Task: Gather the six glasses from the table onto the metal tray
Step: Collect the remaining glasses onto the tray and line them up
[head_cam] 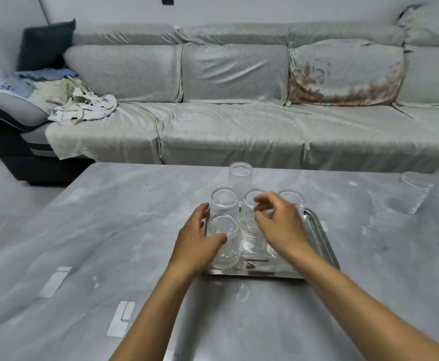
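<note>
A metal tray (322,239) lies on the grey table in front of me, and several clear ribbed glasses stand on it. My left hand (197,243) wraps the near-left glass (226,252), thumb across its front. Just behind that one stands another glass (224,204). My right hand (280,227) hovers over the tray with its fingers apart and holds nothing; it covers part of a middle glass (249,225) and a back-right glass (292,198). A taller-looking glass (240,178) stands at the tray's far edge; whether it is on the tray I cannot tell. One glass (413,195) stands alone on the table at the far right.
The marble-look table (109,230) stretches wide to the left and right of the tray. Beyond it runs a long grey covered sofa (239,126), with clothes heaped on its left end (83,108).
</note>
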Demonstrator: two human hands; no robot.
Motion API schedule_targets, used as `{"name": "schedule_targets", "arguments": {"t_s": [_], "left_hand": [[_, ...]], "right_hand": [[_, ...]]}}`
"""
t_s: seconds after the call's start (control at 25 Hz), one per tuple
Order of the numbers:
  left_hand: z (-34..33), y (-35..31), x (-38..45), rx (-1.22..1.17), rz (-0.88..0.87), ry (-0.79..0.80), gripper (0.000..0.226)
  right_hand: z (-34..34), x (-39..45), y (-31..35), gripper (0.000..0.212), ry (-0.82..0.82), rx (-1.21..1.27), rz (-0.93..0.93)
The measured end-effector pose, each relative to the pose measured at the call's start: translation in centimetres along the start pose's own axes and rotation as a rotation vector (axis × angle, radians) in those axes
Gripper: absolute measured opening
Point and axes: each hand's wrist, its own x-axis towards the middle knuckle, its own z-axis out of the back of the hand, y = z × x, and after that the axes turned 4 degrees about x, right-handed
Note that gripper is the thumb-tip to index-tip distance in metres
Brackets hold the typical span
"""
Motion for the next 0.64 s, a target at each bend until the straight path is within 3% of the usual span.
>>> {"name": "schedule_targets", "arguments": {"t_s": [0.08,0.16,0.28,0.48,0.64], "left_hand": [[1.2,-0.3,0.8,-0.316,0.116,-0.094,0.048],[2.4,0.1,1.3,-0.687,0.308,-0.135,0.036],[3.6,1.0,1.6,-0.964,0.488,-0.144,0.041],[3.9,1.0,2.6,-0.939,0.49,-0.162,0.039],[1.8,-0.3,1.4,-0.491,0.311,-0.163,0.023]], "right_hand": [[0.5,3.6,1.2,0.027,-0.048,-0.044,0.062],[-0.4,7.4,1.7,0.038,0.009,-0.138,0.07],[-3.3,12.1,1.0,0.064,0.125,-0.303,0.008],[-7.3,17.2,-2.2,0.09,0.31,-0.535,-0.131],[-6.7,17.3,-1.8,0.085,0.212,-0.384,-0.113]]}}
